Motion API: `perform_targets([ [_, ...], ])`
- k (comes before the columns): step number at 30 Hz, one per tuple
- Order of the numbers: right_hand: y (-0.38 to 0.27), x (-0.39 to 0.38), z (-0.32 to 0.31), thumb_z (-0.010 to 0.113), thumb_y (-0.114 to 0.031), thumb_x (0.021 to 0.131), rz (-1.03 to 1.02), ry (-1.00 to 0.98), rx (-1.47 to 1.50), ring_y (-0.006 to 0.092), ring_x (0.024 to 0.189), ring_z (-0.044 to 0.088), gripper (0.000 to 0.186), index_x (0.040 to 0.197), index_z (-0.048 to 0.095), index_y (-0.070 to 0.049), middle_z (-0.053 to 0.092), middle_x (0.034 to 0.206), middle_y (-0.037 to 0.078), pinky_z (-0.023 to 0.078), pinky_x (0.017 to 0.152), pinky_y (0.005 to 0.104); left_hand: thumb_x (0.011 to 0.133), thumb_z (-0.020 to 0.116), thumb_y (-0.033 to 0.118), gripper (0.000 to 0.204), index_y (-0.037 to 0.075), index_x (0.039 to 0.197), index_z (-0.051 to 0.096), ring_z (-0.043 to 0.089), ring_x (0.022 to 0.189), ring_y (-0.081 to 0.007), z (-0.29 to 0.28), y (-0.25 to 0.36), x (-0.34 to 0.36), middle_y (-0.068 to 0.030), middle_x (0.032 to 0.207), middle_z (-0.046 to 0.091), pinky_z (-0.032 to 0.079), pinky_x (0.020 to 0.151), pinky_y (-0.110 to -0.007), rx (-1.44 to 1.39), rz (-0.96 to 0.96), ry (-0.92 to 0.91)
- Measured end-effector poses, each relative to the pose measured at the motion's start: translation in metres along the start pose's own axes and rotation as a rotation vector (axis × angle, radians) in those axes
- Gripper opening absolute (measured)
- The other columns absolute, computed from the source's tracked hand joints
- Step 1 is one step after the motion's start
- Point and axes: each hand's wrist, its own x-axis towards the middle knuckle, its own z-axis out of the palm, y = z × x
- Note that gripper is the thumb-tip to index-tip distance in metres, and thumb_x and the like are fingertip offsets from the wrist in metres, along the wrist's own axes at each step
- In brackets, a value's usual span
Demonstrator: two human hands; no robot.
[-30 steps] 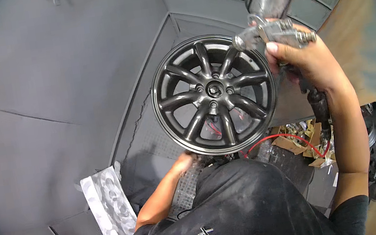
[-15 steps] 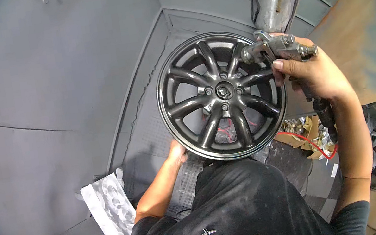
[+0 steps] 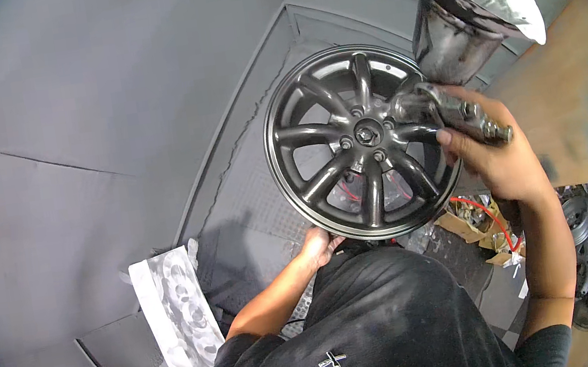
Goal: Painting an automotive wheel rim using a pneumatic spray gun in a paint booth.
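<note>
A glossy dark multi-spoke alloy wheel [image 3: 375, 202] lies face up in front of me; its support is hidden. My right hand [image 3: 497, 157] is closed around a metal spray gun [image 3: 454, 110], its nozzle over the right part of the wheel. On top of the gun sits a stained metal paint cup [image 3: 452, 46], with a white paper cone [image 3: 519, 2] in its mouth, dark-stained inside. At the wheel's near left edge, my left hand [image 3: 317, 247] curls against the underside of the rim. Some of its fingers are hidden there.
Grey walls [image 3: 143, 92] enclose the far and left sides. A white patchy panel [image 3: 176, 307] leans at lower left. Right of the wheel are a brown sheet [image 3: 561, 90], a red hose [image 3: 498, 217], torn cardboard [image 3: 463, 223] and several silver wheels [image 3: 583, 227].
The wheel has turned; its spokes sit at other angles. My left hand has shifted right along the near rim. The spray gun has tilted, showing more of the paper cone. The view has shifted slightly.
</note>
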Motion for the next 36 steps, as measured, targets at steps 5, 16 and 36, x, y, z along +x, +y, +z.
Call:
perform_targets([
  [5, -0.025, -0.024, 0.001, 0.073, -0.014, 0.089, 0.021, -0.186, 0.132, 0.0120, 0.088, 0.061, 0.046, 0.129, 0.059, 0.004, 0.071, 0.103, 0.010, 0.051, 0.080, 0.0288, 0.104, 0.045, 0.018, 0.025, 0.005, 0.112, 0.064, 0.067, 0.087, -0.0174, -0.012, 0.016, 0.006, -0.0077, 0.100, 0.070, 0.058, 0.072, -0.034, 0.019, 0.080, 0.032],
  [16, -0.025, -0.007, -0.007, 0.070, -0.010, 0.090, -0.024, -0.017, 0.068, 0.0092, 0.073, 0.058, 0.048, 0.134, 0.055, 0.002, 0.066, 0.089, 0.003, 0.049, 0.067, 0.0262, 0.098, 0.051, 0.017, 0.018, 0.009, 0.095, 0.066, 0.049, 0.050, -0.0097, -0.019, 0.073, 0.015, -0.0004, 0.073, 0.064, 0.033, 0.044, -0.027, 0.136, 0.237, 0.090],
  [36, -0.029, 0.006, 0.020, 0.070, -0.009, 0.090, -0.171, 0.037, -0.127, 0.0177, 0.100, 0.064, 0.043, 0.130, 0.058, 0.003, 0.070, 0.111, 0.017, 0.050, 0.091, 0.0333, 0.106, 0.043, 0.027, 0.030, 0.009, 0.121, 0.061, 0.064, 0.092, -0.0184, -0.005, 0.033, -0.022, -0.0049, 0.112, 0.068, 0.053, 0.082, -0.035, 0.223, -0.018, -0.019],
])
